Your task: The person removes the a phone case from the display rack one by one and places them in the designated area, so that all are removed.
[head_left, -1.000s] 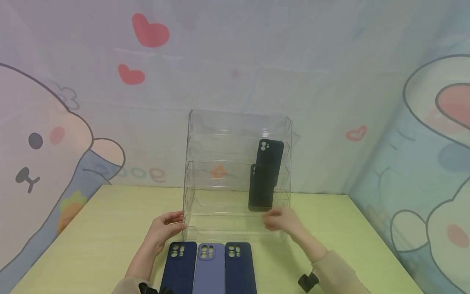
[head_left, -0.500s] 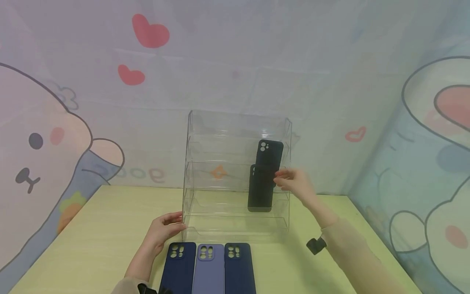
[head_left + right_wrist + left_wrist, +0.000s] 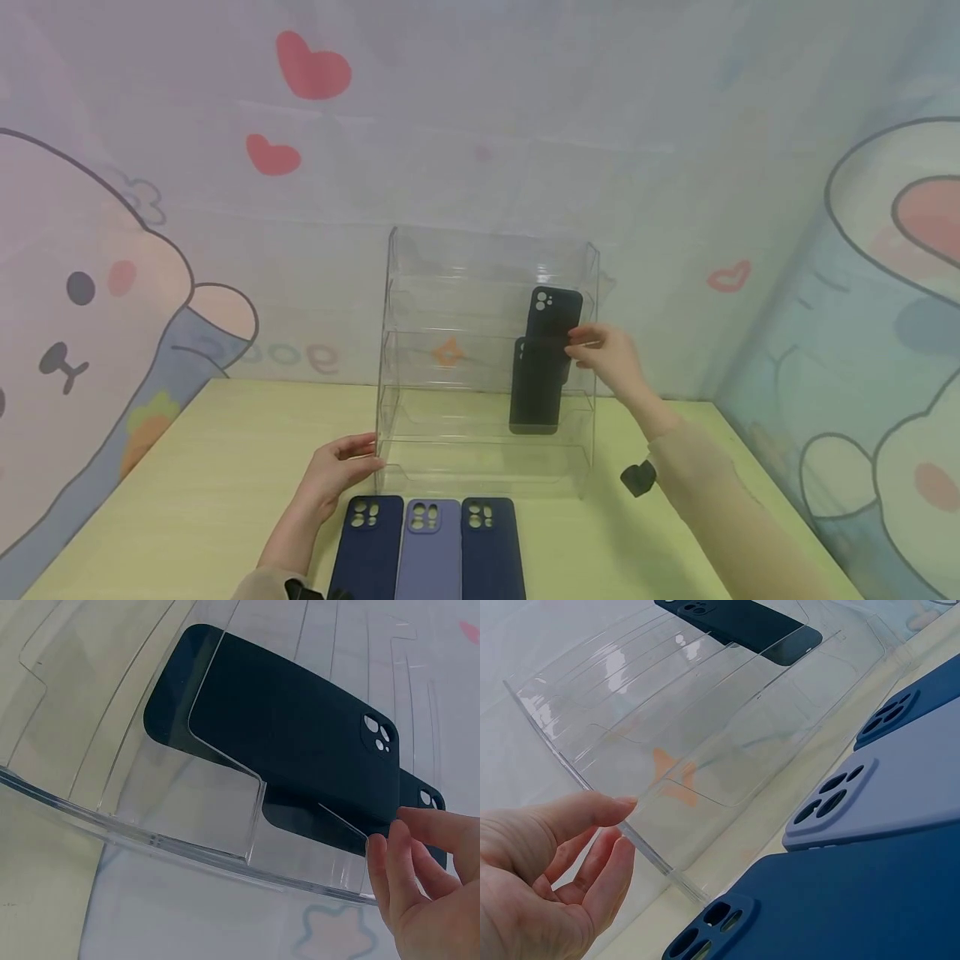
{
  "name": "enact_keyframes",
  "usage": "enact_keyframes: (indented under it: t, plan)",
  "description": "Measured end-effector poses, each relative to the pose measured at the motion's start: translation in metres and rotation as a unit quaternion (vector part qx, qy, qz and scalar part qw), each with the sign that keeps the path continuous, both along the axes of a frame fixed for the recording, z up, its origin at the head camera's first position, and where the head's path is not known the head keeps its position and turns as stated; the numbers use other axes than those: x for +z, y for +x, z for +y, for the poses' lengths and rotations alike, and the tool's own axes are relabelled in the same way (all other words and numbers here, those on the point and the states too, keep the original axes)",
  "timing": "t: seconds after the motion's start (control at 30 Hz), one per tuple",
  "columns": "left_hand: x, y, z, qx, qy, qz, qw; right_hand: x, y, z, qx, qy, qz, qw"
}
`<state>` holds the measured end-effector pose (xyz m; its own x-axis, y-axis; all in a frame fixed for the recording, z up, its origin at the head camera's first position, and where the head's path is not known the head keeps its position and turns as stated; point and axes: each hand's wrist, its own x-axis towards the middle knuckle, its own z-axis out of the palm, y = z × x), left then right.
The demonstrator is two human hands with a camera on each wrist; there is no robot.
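My left hand (image 3: 340,469) grips the left side panel of a clear tiered rack (image 3: 450,467), thumb in front and fingers outside the edge. Two dark phone cases stand tilted in the rack's right part. The rear phone case (image 3: 553,310) is one tier higher, and the front phone case (image 3: 535,396) overlaps its lower end. My right hand (image 3: 609,358) is at the right edge of the rear case, thumb and fingers bent close together. In the right wrist view the fingertips (image 3: 400,829) overlap the rear case beside the front case's corner; I cannot tell whether they pinch it.
In a row before the rack lie a navy phone case (image 3: 366,550), a lilac phone case (image 3: 431,554) and a dark blue phone case (image 3: 492,554). The rack stands on a pale yellow table (image 3: 247,467). A cartoon-printed cloth (image 3: 480,108) hangs close behind it.
My right hand has risen from the rack's lower front to the rear case's right edge. The left hand keeps its grip on the rack, and the cases stay in place.
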<state>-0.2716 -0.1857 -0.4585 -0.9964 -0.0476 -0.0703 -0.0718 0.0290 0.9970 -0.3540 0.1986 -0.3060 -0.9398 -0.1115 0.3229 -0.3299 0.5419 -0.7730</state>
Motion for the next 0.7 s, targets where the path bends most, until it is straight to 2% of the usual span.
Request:
enact_keyframes:
  t: [0.13, 0.37, 0.7]
  plan:
    - [0.001, 0.001, 0.0, 0.0, -0.002, 0.001, 1.0, -0.001, -0.002, -0.002, -0.007, 0.001, -0.005, 1.0]
    - [0.002, 0.001, 0.0, -0.001, -0.007, 0.001, 1.0, -0.003, -0.004, -0.008, -0.014, 0.034, 0.005, 0.9993]
    - [0.002, 0.0, 0.001, 0.003, -0.01, 0.0, 0.9999, -0.007, -0.004, -0.014, -0.027, 0.039, 0.011, 0.9988]
